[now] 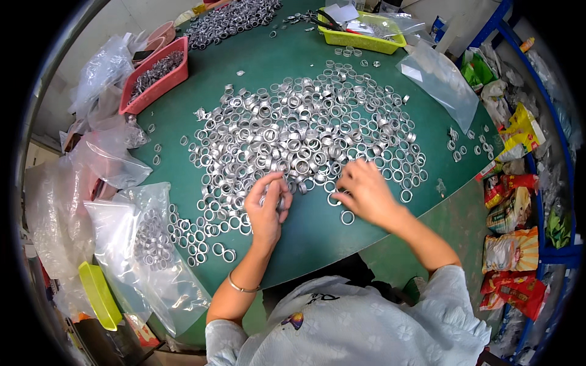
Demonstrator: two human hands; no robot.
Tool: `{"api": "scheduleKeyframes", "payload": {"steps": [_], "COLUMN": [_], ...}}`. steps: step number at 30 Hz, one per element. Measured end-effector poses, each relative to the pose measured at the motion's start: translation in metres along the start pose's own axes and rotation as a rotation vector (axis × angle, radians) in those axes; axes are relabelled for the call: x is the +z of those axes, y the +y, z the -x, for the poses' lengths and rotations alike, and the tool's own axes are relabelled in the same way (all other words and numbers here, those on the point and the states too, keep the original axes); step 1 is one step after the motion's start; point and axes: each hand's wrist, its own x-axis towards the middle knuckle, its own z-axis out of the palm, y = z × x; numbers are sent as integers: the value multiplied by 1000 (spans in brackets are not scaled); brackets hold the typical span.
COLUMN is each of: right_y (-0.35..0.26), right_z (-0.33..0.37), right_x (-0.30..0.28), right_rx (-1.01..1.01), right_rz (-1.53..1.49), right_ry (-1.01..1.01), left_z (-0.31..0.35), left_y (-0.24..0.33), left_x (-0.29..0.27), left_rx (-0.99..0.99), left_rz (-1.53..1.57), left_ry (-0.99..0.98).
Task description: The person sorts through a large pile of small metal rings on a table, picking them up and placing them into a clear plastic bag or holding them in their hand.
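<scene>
A wide heap of small silvery metal rings (pixel 293 131) spreads over the green table in front of me. At its near edge my left hand (pixel 266 210) is palm-up with curled fingers; a bit of metal shows between them, seemingly rings cupped there, mostly hidden. My right hand (pixel 369 194) reaches palm-down over the rings at the heap's near right edge. Its thumb and bent fingers are apart, and I see nothing held between them. One loose ring (pixel 347 217) lies just below the right thumb.
Clear plastic bags (pixel 137 244), one holding rings, lie at the left. A red basket (pixel 155 76) of metal parts stands back left; a yellow-green basket (pixel 360 40) with tools stands at the back. Another plastic bag (pixel 442 82) lies at right, near a blue shelf (pixel 558 256) of packets.
</scene>
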Motion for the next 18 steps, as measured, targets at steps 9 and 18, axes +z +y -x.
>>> {"api": "scheduleKeyframes", "payload": {"steps": [9, 18], "right_y": [-1, -36], "right_z": [5, 19], "right_x": [-1, 4], "right_rx": [254, 429], "right_rz": [-497, -1050], "right_ry": [-41, 67], "left_z": [15, 22], "left_y": [-2, -3], "left_x": [10, 16], "left_rx": [-272, -455], "left_rz": [36, 41], "left_ry": [-165, -495]}}
